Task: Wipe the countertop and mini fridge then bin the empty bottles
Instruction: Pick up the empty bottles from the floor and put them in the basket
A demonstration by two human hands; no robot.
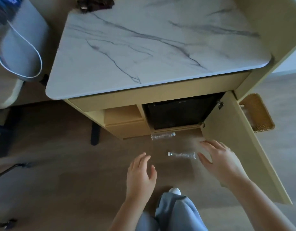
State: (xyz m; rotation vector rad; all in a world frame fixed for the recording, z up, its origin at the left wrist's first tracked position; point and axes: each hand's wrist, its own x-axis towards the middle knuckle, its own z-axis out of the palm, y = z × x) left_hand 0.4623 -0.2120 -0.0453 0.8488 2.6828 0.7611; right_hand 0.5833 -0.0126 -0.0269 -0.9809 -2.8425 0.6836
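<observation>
Two empty hands hover with fingers spread: the left hand point(141, 174) and right hand point(220, 162). Between them a near bottle point(182, 155) lies on the floor point(77, 180). A far bottle point(162, 136) lies against the cabinet point(127, 129) below the fridge point(180, 114), under the countertop point(152, 47).
</observation>
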